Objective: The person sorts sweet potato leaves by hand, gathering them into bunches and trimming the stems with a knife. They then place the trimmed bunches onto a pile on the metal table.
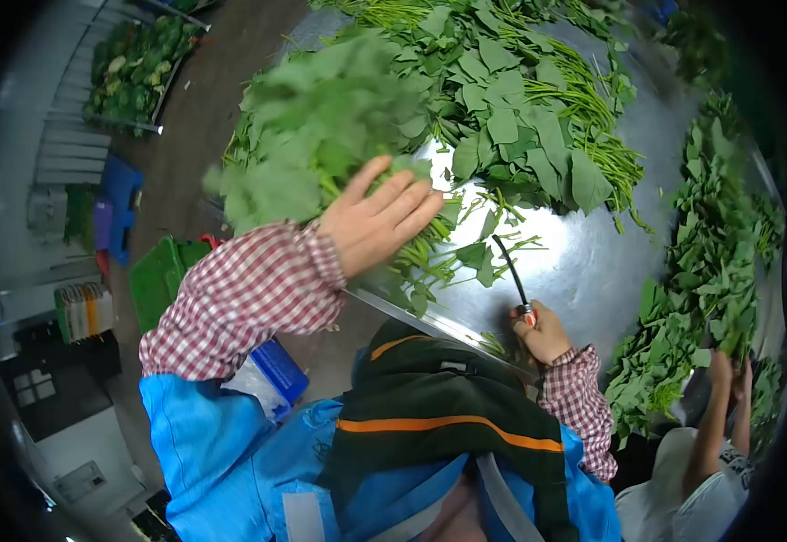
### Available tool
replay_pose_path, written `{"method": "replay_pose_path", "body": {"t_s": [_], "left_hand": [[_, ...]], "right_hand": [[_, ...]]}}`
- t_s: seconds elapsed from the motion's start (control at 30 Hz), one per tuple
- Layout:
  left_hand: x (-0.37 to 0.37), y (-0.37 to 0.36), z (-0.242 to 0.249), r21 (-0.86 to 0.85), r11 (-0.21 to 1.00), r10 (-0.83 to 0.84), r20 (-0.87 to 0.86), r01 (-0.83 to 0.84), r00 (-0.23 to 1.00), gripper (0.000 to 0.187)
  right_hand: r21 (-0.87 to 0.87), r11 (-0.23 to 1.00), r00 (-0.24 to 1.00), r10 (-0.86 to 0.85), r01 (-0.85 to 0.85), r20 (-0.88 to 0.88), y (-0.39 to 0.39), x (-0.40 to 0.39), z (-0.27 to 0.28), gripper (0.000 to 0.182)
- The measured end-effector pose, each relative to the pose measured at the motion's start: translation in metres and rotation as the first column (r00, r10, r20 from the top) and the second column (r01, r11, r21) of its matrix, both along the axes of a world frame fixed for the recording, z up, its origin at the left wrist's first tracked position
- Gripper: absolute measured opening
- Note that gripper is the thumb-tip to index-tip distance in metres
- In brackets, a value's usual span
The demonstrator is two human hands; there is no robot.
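My left hand (380, 215) lies over the stems of a bunch of leafy greens (321, 126) at the left edge of the metal table (583, 262). Its fingers are stretched out side by side, and the leaves beyond it are blurred. Near the front edge, my right hand (542, 332) is closed around the handle of a thin, dark, curved knife (512, 271). The blade points away from me, next to loose cut stems and leaves (479, 257). A larger pile of greens (520, 117) covers the far part of the table.
At the right, a co-worker's hands (727, 379) touch another long heap of greens (691, 253). A green crate (160, 278), a blue crate (121, 203) and a rack of vegetables (131, 77) stand at the left. A blue box (278, 370) is below the table's left edge.
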State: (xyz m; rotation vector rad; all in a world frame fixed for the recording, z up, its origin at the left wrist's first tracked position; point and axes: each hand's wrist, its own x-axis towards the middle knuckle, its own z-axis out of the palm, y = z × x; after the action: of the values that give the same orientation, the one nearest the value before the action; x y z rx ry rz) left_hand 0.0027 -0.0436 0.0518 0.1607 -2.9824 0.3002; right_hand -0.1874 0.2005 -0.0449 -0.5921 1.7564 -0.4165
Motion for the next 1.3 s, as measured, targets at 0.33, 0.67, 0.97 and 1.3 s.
{"method": "replay_pose_path", "body": {"t_s": [0.33,0.67,0.97,1.3], "left_hand": [[0.093,0.025,-0.085,0.551,0.566,0.653,0.155,-0.614,0.741,0.033],[0.098,0.098,-0.079,0.582,0.475,0.816,-0.010,-0.660,0.579,0.030],[0.005,0.124,-0.111,0.810,-0.516,0.646,0.155,0.278,0.747,0.033],[-0.011,0.115,-0.097,0.190,-0.828,0.560,0.278,0.527,0.780,0.034]], "right_hand": [[-0.321,0.809,0.567,0.019,-0.493,-0.824,0.023,-0.001,-0.052,0.036],[-0.680,0.658,0.904,0.004,-0.324,-0.427,-0.099,0.009,-0.007,0.017],[-0.260,0.601,0.562,-0.390,0.756,0.730,-0.075,0.026,0.013,0.023],[-0.141,0.889,0.602,0.170,-0.435,-0.780,0.032,0.002,-0.076,0.035]]}}
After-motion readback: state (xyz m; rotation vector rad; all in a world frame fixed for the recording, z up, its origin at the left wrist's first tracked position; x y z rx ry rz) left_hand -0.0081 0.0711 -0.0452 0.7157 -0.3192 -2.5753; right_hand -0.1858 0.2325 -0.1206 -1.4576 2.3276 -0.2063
